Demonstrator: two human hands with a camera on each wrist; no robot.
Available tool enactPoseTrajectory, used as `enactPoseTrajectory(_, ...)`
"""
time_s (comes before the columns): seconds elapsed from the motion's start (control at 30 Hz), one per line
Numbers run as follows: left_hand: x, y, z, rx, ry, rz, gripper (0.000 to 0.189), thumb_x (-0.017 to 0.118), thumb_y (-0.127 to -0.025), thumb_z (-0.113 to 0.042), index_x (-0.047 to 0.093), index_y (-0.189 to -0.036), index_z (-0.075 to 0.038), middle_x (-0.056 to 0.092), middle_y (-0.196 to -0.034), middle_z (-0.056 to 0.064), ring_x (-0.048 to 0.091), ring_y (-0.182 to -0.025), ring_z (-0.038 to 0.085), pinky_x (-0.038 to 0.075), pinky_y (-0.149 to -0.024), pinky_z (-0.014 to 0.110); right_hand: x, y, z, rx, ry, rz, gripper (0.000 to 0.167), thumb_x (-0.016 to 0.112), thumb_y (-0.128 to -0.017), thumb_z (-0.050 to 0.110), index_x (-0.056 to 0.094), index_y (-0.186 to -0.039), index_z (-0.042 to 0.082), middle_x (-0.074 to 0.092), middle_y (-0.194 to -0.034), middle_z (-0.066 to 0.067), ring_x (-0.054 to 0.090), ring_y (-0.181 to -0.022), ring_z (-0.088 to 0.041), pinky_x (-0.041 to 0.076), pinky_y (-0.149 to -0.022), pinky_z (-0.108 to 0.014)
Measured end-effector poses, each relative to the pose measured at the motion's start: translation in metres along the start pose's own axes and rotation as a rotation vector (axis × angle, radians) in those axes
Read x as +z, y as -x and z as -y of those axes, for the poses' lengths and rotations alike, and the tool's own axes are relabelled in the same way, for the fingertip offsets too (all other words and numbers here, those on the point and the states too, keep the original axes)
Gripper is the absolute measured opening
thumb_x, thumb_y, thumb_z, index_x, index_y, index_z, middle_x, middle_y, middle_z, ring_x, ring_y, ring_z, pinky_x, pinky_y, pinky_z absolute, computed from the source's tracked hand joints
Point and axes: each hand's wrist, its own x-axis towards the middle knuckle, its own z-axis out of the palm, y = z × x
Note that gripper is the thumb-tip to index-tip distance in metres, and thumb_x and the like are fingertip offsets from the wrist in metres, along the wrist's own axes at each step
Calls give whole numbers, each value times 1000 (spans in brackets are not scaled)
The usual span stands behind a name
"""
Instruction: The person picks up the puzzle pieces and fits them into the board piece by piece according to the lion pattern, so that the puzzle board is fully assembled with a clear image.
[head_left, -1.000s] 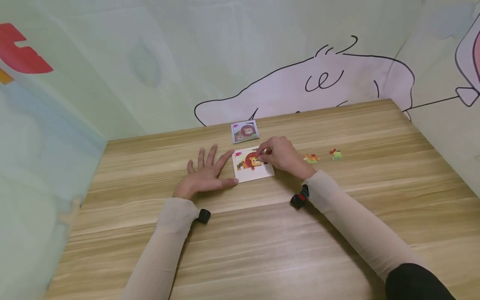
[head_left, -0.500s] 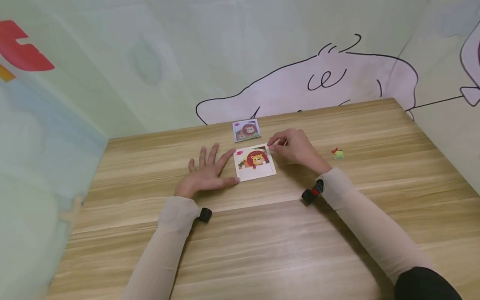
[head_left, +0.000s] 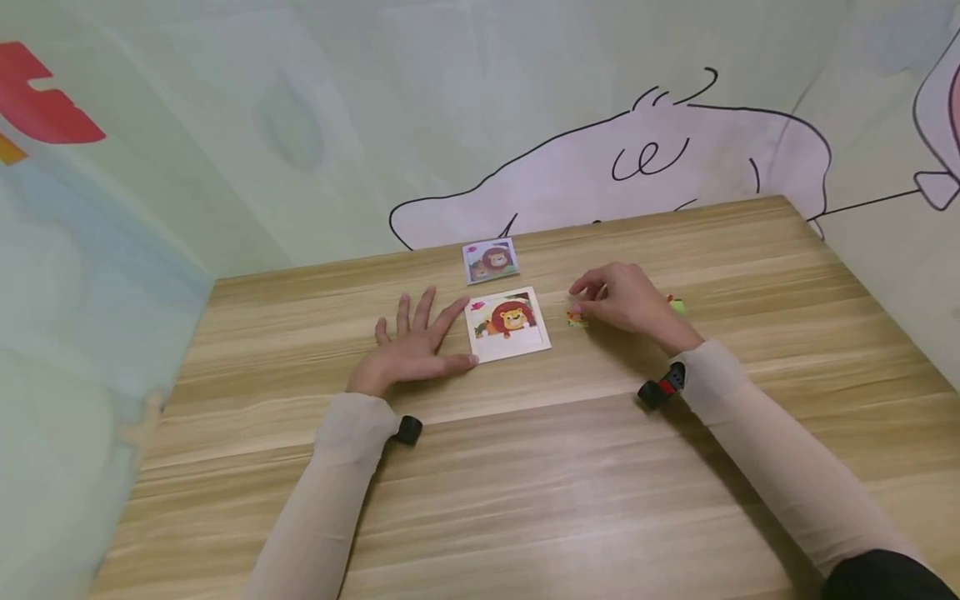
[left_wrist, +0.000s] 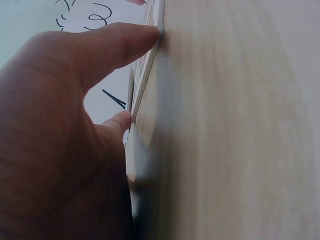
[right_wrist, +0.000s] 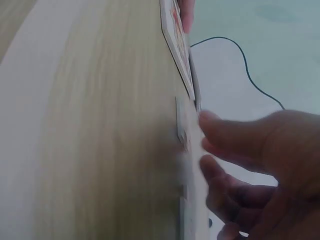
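Observation:
The puzzle board (head_left: 512,344), white-rimmed with a lion picture in its upper part, lies flat on the table. Beside it my left hand (head_left: 408,354) is spread, thumb and index finger touching the board's left edge; the left wrist view shows the thumb (left_wrist: 132,42) against this edge. My right hand (head_left: 626,300) is over the table right of the board. A small coloured puzzle piece (head_left: 576,319) lies by its thumb. In the right wrist view a gap separates the thumb (right_wrist: 225,132) from the bent fingers, and a piece (right_wrist: 180,117) lies just beyond.
Behind the board lies a picture card (head_left: 491,261) with a similar lion picture. A green and red puzzle piece (head_left: 677,306) shows partly past the right wrist. The wooden table (head_left: 487,483) meets a wall covering (head_left: 337,150) with cartoon drawings at its back edge.
My right hand has drawn back rightward from the board, uncovering the lion's face and a piece beside the board. Another piece, visible earlier, is behind this hand. The left hand stays put.

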Motion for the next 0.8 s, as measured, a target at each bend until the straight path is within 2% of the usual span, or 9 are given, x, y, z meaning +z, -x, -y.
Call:
enactPoseTrajectory(0.13, 0, 0, 0, -4, -5, 3, 101, 59, -93, -75, -1, -171, -50, -32, -179, 3, -38, -161, 43, -14, -121, 83, -3, 3, -1, -25, 47, 77, 37, 84, -95, 25, 77, -124, 4, 79, -112, -18, 70, -102, -32, 54, -94, -47)
enactPoseTrajectory(0.23, 0, 0, 1, -4, -6, 2, 101, 59, -93, -76, -1, -171, -50, -32, -179, 3, -38, -161, 43, -15, -121, 84, -4, 4, -1, -57, 69, 102, 38, 84, -94, 24, 76, -125, 3, 78, -117, -21, 69, -109, -35, 53, -100, -53)
enactPoseTrajectory(0.47, 0, 0, 0, 10, -6, -7, 100, 59, -93, -76, 0, -170, -51, -32, -179, 2, -38, -161, 42, -14, -121, 84, -2, 4, -3, -102, 100, 73, 32, 84, -94, 22, 77, -120, 4, 79, -115, -21, 68, -109, -35, 52, -99, -54)
enactPoseTrajectory(0.67, 0, 0, 0, 6, -4, -4, 100, 59, -93, -76, 0, -170, -51, -32, -179, 2, -38, -161, 42, -15, -121, 83, 1, 4, -2, -47, 105, 78, 36, 82, -96, 24, 74, -123, 0, 75, -122, -22, 65, -116, -37, 49, -105, -55)
enactPoseTrajectory(0.8, 0, 0, 1, 6, -6, -2, 100, 59, -94, -75, 0, -170, -51, -32, -179, 2, -38, -161, 42, -15, -121, 83, 2, 5, -1, -23, 102, 75, 33, 82, -97, 24, 74, -118, 0, 73, -120, -20, 61, -111, -33, 48, -102, -52)
